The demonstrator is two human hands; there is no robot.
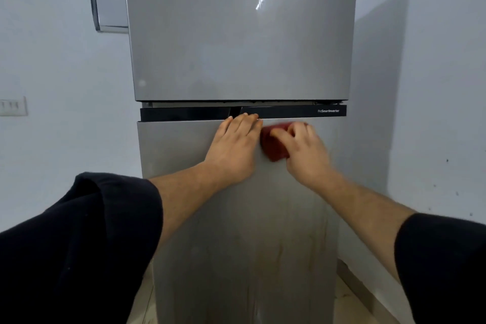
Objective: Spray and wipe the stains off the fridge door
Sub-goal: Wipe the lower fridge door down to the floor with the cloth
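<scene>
While the left hand (pixel 234 144) presses flat on the lower fridge door (pixel 184 155), the right hand (pixel 302 150) grips a red cloth (pixel 273 146) just right of it.

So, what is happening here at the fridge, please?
A person is wiping the lower fridge door. The right hand grips a red cloth and presses it on the door, just under the black strip between the two doors. The left hand rests flat on the door beside it, fingers straight. Wet-looking streaks run down the door below.

Silver fridge door (pixel 236 218), red cloth (pixel 273 144), black trim strip (pixel 184 114), dark sleeves (pixel 79 231)
</scene>
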